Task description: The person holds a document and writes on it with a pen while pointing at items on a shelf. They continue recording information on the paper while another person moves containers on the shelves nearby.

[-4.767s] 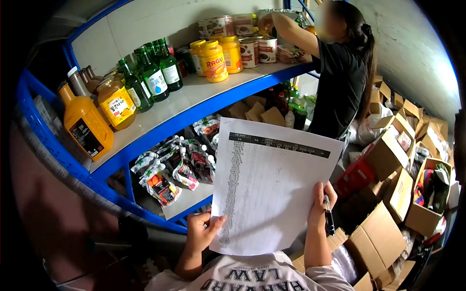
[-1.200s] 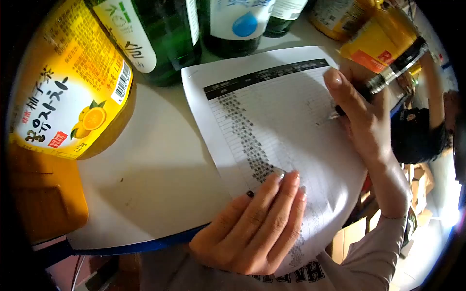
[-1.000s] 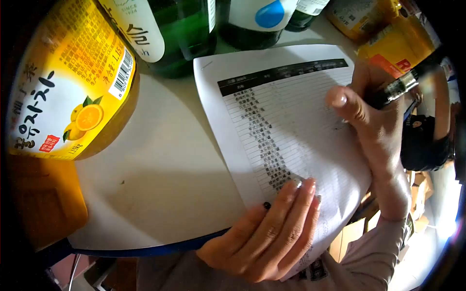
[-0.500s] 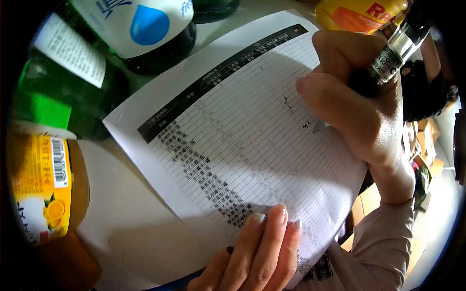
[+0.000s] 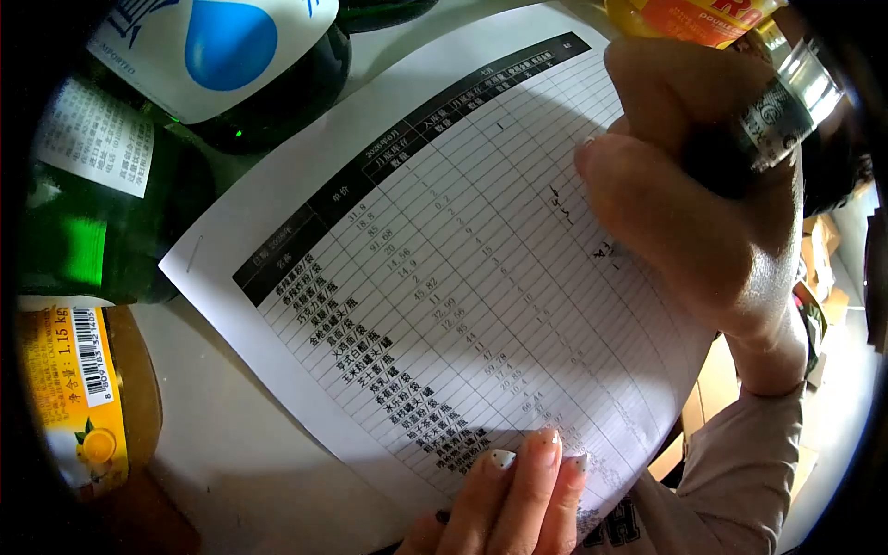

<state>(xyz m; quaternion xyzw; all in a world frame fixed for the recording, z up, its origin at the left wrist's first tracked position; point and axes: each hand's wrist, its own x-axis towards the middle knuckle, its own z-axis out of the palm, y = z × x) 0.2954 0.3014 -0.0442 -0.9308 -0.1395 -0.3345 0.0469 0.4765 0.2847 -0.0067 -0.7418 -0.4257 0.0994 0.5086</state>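
Observation:
A white printed sheet (image 5: pixel 416 268) with a table of rows and a black header lies tilted on the light surface. A few handwritten marks show near its right side. My right hand (image 5: pixel 689 176) is closed around a black-and-clear pen (image 5: pixel 782 116) and rests over the upper right of the sheet; the writing tip is hidden behind the fingers. My left hand (image 5: pixel 518 499) lies on the sheet's lower edge with its fingers stretched out and nothing in it.
Green bottles (image 5: pixel 92 185) with white labels stand at the upper left. Below them is a jar with a yellow label (image 5: pixel 79 398). A yellow bottle (image 5: pixel 689 18) is at the top right. Cardboard (image 5: pixel 712 379) shows beyond my right forearm.
The view has shifted, so the sheet and the bottles at left sit further left. The print is sharper. My right hand still holds the pen, and my left hand stays on the sheet.

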